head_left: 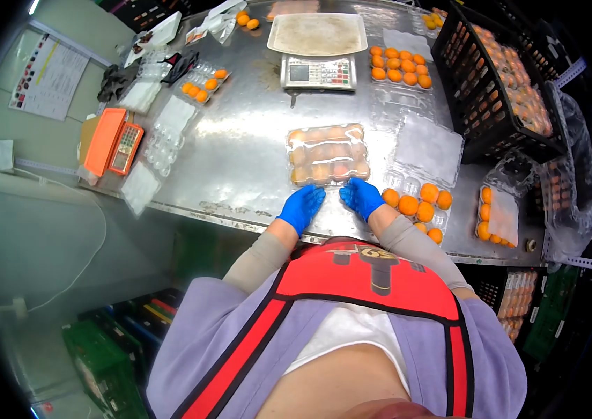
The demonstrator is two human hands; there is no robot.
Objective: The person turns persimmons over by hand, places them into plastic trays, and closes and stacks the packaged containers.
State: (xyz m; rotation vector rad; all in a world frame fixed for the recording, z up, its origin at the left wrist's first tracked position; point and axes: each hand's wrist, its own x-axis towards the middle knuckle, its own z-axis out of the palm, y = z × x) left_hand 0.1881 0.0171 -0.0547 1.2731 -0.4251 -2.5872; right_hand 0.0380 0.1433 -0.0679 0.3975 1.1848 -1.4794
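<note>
A closed clear plastic clamshell (328,153) full of round orange-coloured fruit lies on the metal table in front of me. My left hand (301,209), in a blue glove, has its fingers closed at the near left edge of this pack. At the near right edge, my right hand (361,198), also blue-gloved, grips the rim with bent fingers. Some fingertips are hidden by the hands themselves. Just right of my right hand sits an open clamshell (408,218) partly filled with oranges (408,204), its lid folded back.
A scale (318,72) with a white tray stands beyond the pack. Another open clamshell (401,68) holds oranges at back right, beside a black crate (495,91) of packed fruit. To the left are an orange scale (112,141) and open clamshells (167,133). The table's front edge (223,222) is near me.
</note>
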